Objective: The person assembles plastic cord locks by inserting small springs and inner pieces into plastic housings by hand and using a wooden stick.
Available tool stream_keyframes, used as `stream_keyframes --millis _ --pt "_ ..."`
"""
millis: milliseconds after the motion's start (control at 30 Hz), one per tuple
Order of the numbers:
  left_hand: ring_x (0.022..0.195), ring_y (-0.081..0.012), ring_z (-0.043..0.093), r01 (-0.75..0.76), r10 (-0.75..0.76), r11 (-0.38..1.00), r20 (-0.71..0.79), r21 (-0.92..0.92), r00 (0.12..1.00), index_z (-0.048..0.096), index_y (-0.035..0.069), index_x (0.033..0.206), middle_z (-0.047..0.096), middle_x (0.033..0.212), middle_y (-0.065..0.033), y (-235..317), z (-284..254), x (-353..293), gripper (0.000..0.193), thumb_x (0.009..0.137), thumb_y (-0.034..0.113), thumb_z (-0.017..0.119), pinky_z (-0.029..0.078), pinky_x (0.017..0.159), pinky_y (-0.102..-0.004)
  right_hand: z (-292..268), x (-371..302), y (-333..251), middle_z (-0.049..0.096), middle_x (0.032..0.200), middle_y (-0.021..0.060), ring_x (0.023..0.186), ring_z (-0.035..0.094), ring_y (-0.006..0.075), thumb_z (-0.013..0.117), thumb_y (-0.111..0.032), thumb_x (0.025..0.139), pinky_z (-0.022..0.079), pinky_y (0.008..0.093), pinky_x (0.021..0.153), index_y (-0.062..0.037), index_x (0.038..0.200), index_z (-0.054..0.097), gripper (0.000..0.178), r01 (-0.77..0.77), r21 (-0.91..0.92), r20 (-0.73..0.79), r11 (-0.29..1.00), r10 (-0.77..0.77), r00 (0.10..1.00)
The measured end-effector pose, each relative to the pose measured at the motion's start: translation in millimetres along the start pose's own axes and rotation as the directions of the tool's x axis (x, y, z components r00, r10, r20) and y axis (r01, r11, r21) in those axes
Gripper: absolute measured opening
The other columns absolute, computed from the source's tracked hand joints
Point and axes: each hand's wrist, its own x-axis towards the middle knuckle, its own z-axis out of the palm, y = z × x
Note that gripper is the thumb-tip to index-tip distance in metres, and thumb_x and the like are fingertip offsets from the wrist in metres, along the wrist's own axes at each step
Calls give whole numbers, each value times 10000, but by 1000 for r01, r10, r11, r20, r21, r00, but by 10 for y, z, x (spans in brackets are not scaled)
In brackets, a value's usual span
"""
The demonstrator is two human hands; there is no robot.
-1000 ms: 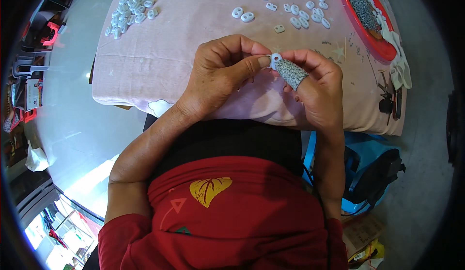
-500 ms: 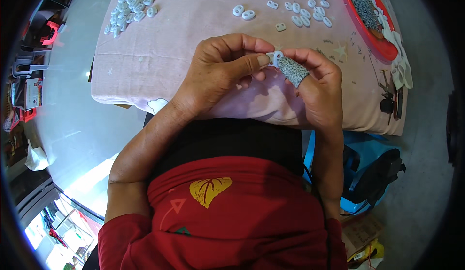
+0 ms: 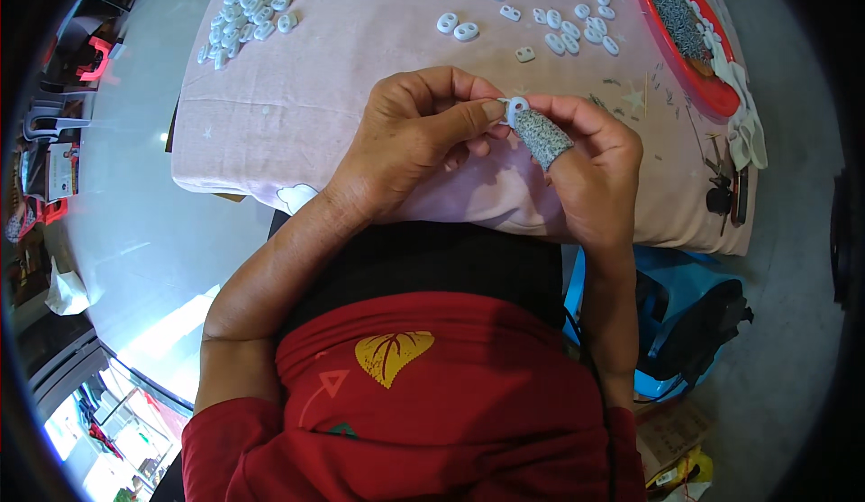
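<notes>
Over the near part of the table, both my hands meet at a small white plastic oval piece (image 3: 516,113) with a hole showing. My left hand (image 3: 405,137) pinches its left side between thumb and fingers. From the other side my right hand (image 3: 602,173) grips it, the thumb covered by a grey speckled knitted finger sleeve (image 3: 543,138). Fingers hide part of the piece. Beyond my hands lie more white two-holed ovals (image 3: 466,31) and a small squarish cream piece (image 3: 524,54).
A heap of white pieces (image 3: 248,20) lies at the far left of the pink cloth (image 3: 351,42). At the right stand a red basin (image 3: 712,96) of small grey bits, white gloves (image 3: 746,128) and keys (image 3: 718,182). A blue stool (image 3: 653,277) stands below.
The white piece has turned slightly in my fingers, and my left fingertips now cover more of it. Both hands stay nearly in place; the view has shifted a little.
</notes>
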Motion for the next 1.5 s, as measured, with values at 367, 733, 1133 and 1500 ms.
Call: stream_keyframes --millis 367,733,1133,1500 --pt "705 -80 581 79 -83 994 -50 -80 995 657 -18 1023 675 860 -63 32 61 -30 159 932 112 670 458 611 -194 27 -80 94 671 910 69 707 590 93 735 59 780 513 232 626 43 1078 676 305 159 -312 -32 937 -178 984" --pt "637 -35 521 -10 -14 985 -138 -172 990 684 15 1000 647 789 6 -47 136 -36 165 928 163 692 403 556 -183 69 -66 31 679 865 71 649 557 92 702 67 762 476 234 569 13 1098 687 341 255 -493 -39 832 -314 949" --pt "709 -45 572 -80 79 997 -61 -22 995 657 11 1051 678 892 -22 -123 78 -37 113 952 65 644 442 597 -172 1 -65 10 698 999 77 848 617 82 588 50 884 492 210 759 65 1120 673 251 -10 -39 -36 999 9 999" --pt "729 -60 587 -127 124 991 -89 -30 988 658 -1 1051 684 888 -38 -102 118 -75 115 947 44 642 470 651 -189 -10 -63 -56 706 997 140 909 668 138 568 115 870 536 245 829 115 1078 657 226 -53 12 -11 999 53 999"
